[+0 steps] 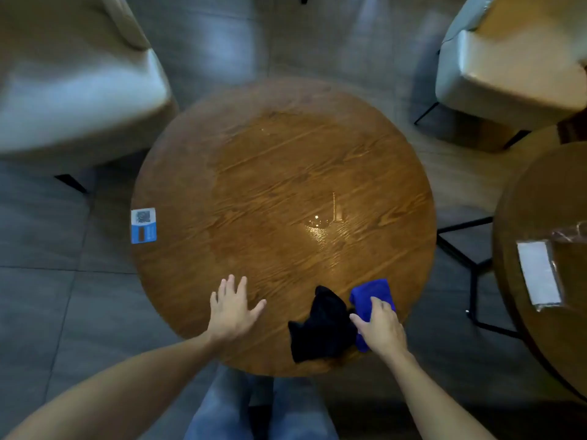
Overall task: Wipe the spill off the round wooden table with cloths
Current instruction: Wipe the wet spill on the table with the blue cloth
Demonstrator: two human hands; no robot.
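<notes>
The right hand [379,325] holds the blue cloth [371,295] beside the black cloth [322,328] — the left hand [232,308] rests flat, fingers wide, on the table [197,185]. Next, I think: push the cloth forward to the shiny spill [320,227].

There is just one camera, worn on the person's head. It looks forward and steeply down onto the round worktop [279,198] from close above. Both arms reach in from the near edge, and the floor [47,296] shows all around.
</notes>
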